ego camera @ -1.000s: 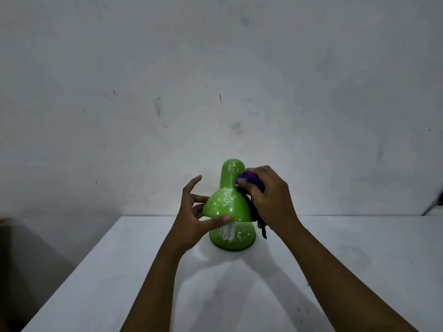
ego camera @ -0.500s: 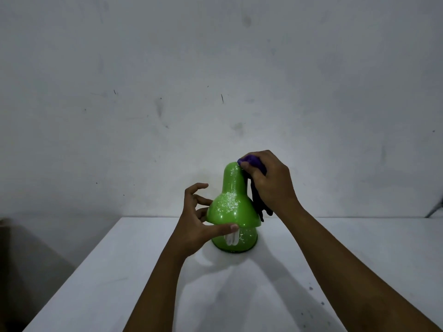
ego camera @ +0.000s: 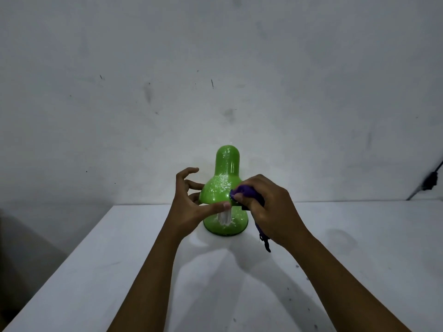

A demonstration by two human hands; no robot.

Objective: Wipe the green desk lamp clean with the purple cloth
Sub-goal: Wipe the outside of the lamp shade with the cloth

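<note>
The green desk lamp (ego camera: 221,185) stands on the white table (ego camera: 119,259), its shade speckled with white dust and a white bulb showing under the rim. My left hand (ego camera: 189,207) holds the shade's lower rim from the left, thumb across the front edge, fingers curled around the far side. My right hand (ego camera: 271,209) grips the bunched purple cloth (ego camera: 244,191) and presses it against the shade's lower right side. A dark tail of the cloth hangs below my right palm.
A plain grey wall rises right behind the table. A dark cable (ego camera: 429,180) runs down the wall at the far right. The table's left edge drops off into shadow at the lower left.
My right hand has slid the cloth down from the top of the lamp's neck to the lower right of the shade. My left hand has kept its hold on the rim.
</note>
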